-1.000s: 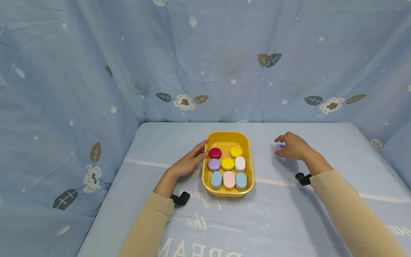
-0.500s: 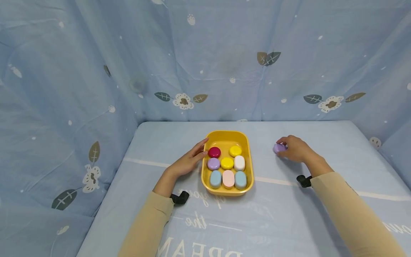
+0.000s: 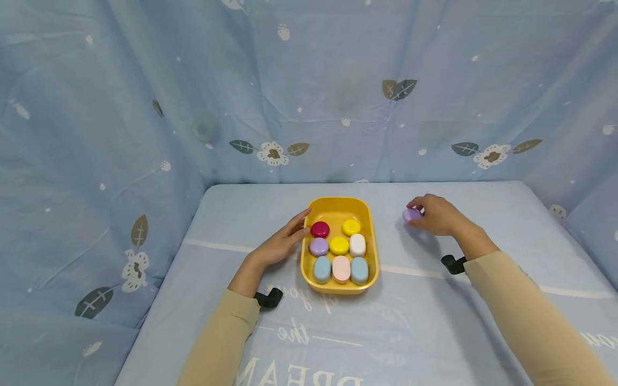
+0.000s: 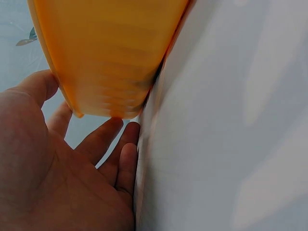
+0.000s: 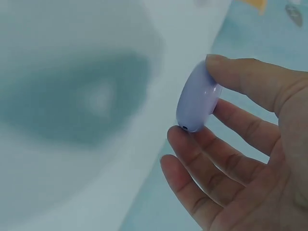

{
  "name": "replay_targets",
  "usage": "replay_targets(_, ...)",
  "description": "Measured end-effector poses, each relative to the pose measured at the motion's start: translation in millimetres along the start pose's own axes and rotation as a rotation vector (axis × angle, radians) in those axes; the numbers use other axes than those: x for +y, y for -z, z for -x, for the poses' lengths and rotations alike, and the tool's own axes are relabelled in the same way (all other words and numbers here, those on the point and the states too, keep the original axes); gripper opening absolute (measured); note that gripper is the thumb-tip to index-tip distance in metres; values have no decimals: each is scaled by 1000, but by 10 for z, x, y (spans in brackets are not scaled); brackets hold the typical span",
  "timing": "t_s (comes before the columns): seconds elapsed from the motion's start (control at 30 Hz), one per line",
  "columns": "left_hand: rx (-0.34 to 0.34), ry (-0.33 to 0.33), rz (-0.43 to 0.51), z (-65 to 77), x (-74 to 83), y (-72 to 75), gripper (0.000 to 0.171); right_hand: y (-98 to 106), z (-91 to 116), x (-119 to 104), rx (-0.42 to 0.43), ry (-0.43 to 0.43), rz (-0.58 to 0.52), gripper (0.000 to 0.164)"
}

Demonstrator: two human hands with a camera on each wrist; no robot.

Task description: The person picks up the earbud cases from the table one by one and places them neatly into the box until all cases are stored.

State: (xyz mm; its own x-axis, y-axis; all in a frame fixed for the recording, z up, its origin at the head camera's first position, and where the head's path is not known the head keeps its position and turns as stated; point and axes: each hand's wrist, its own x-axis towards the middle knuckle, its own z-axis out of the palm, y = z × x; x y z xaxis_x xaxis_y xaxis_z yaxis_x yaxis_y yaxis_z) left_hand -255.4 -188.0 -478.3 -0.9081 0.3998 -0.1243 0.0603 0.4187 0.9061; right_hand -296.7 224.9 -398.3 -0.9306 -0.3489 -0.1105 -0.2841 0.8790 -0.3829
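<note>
A yellow tray (image 3: 339,206) stands on the cloth-covered table, holding several small rounded pieces. My left hand (image 3: 274,245) touches the tray's left side with outstretched fingers; in the left wrist view the thumb and fingertips meet its yellow wall (image 4: 106,53). To the right of the tray, my right hand (image 3: 438,215) pinches a glossy purple rounded piece (image 3: 412,215). The right wrist view shows this purple piece (image 5: 198,98) held on edge between thumb and fingers, a tiny dark hole at its lower end. Its shadow falls on the cloth below.
Inside the tray are a red piece (image 3: 320,229), another purple one (image 3: 318,246), yellow ones (image 3: 351,227), a white one (image 3: 357,245), a pink one (image 3: 340,269) and blue ones (image 3: 359,271). A patterned blue curtain (image 3: 338,96) hangs behind the table.
My right hand has closed its fingers on the purple piece, raised it from the cloth and moved it slightly left towards the tray. My left hand has stayed at the tray.
</note>
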Motion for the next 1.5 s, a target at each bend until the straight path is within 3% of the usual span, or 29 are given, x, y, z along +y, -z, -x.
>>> replay_targets(0.4,5,21,-14,12,19,-7,57,219,-95,-556,-20,30,24,48)
replay_targets(0.7,4,16,-7,19,17,-13,58,224,-227,-974,-72,111,49,44)
replay_targets(1.03,6,35,-19,13,25,-6,57,26,-463,-1325,-153,173,41,44)
replay_targets(1.3,1,27,6,17,16,0,57,-254,-638,-1503,-249,133,67,48)
replay_targets(1.5,-7,8,8,8,-7,6,57,-387,-685,-1540,-263,118,99,46)
